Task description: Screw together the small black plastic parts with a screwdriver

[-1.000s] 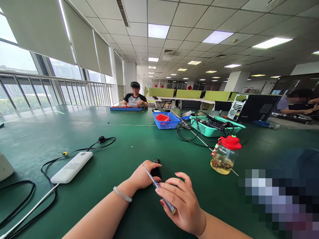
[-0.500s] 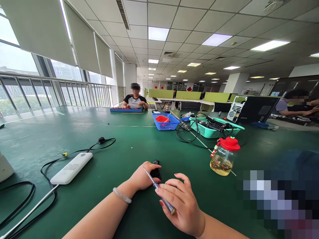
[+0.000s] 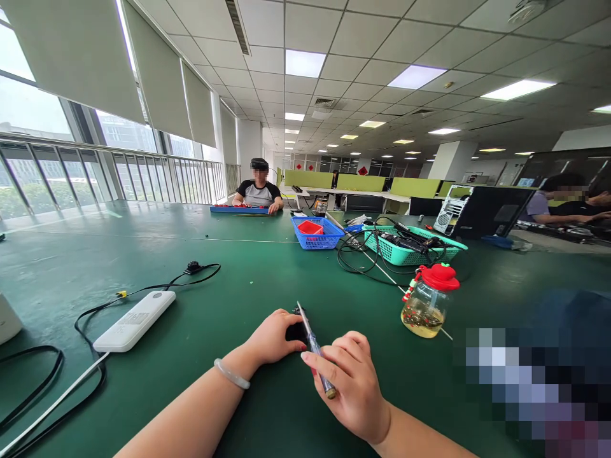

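A screwdriver with a clear bluish handle sits in my right hand, gripped between thumb and fingers. Its shaft points up and away from me, the tip over the far end of a small black object on the table. My left hand, with a pale bangle at the wrist, curls round that black object from the left. Thumb and forefinger press on its near and far ends. Fingers and screwdriver cover much of the object, so its kind is unclear. I cannot tell whether the tip touches it.
A white power bank with cables lies left on the green table. To the right stands a red-lidded jar of yellow liquid. Farther back are a blue basket and a green basket of cables. A person sits opposite.
The screwdriver has swung from pointing up-left to pointing nearly straight away, its tip now over the black object. My right fingers have curled in more. The left hand has barely moved.
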Motion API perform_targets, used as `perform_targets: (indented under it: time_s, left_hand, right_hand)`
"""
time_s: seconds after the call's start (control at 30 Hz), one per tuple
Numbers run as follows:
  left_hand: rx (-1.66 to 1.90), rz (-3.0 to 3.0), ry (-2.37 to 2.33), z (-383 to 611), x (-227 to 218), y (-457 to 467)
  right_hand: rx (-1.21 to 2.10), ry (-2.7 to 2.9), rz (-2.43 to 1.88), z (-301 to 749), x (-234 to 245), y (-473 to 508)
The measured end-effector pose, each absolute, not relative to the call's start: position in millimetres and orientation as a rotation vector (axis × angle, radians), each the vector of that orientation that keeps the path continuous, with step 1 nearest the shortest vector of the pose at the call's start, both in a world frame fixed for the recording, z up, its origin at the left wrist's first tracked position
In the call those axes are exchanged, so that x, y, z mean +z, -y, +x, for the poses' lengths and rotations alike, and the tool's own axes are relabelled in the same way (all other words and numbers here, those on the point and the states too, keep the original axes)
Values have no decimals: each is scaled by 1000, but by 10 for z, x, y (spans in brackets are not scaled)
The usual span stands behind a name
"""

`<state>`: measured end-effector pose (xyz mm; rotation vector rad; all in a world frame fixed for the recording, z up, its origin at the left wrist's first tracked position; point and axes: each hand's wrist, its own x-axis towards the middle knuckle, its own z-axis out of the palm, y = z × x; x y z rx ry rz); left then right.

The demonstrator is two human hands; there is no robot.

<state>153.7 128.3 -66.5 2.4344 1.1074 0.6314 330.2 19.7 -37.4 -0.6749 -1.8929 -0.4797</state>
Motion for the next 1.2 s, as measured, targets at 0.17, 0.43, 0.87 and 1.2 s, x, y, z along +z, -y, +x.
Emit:
perform_targets:
  time_s: [0.17, 0.43, 0.87, 1.2]
  left_hand:
    - [619, 2424, -1113, 1530, -655, -1278]
    - [629, 2447, -1100, 1528, -671, -1280]
    - [583, 2429, -1153, 1531, -637, -1270]
    - [585, 2447, -1174, 1531, -645, -1274]
  right_hand:
    - [-496, 1841, -727, 3317, -385, -195]
    - [-542, 1902, -628, 3455, -401, -320]
    - [-463, 1754, -911, 3542, -453, -533]
    - [-455, 1736, -1037, 3564, -525, -626]
